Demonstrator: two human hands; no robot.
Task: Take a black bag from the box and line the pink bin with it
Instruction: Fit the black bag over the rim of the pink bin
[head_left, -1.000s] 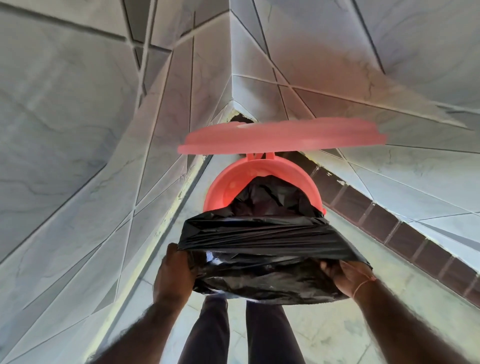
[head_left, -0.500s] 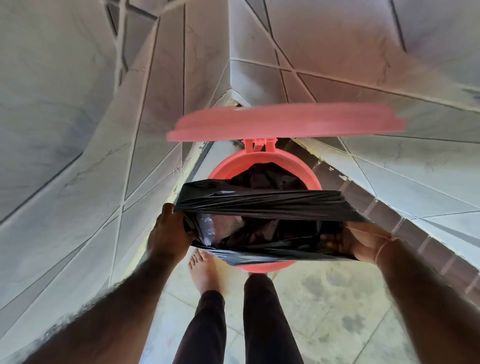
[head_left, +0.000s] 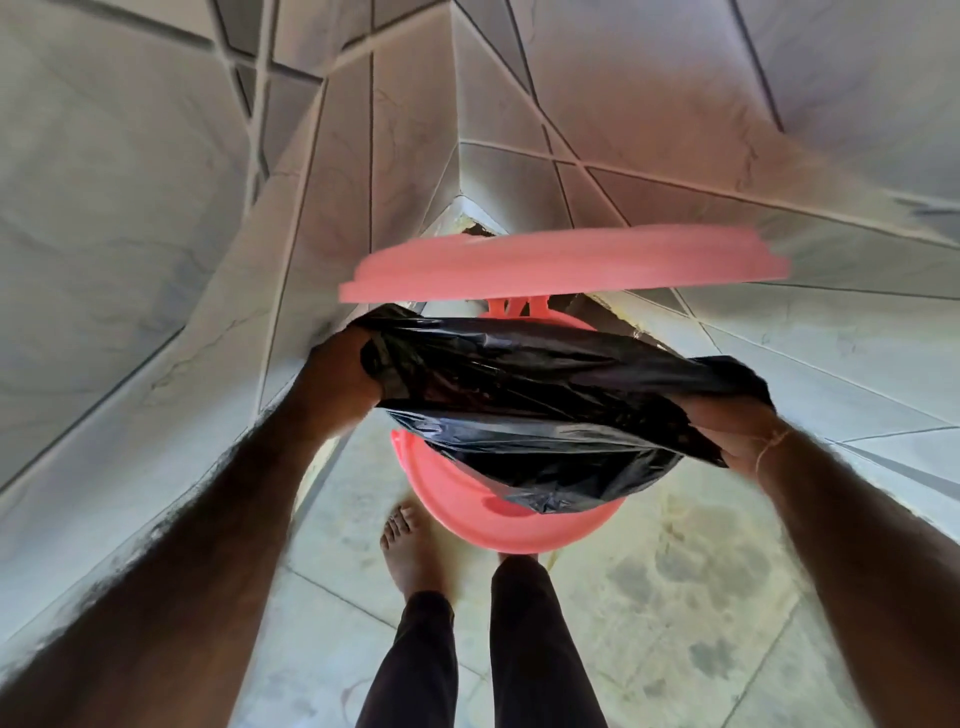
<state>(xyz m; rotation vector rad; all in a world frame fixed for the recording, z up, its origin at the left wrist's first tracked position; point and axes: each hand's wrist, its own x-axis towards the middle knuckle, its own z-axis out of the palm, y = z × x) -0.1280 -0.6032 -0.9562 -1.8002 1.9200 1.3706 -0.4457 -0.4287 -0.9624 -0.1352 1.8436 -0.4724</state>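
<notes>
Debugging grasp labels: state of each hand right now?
Left hand: gripping the black bag.
Right hand: gripping the same bag's other edge.

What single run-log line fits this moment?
left hand: grips black bag | right hand: grips bag | pink bin: rim partly uncovered | lid: up

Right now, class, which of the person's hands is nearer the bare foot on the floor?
Left. The left hand grips the black bag above the bare foot, on its side; the right hand holds the bag's far end.
</notes>
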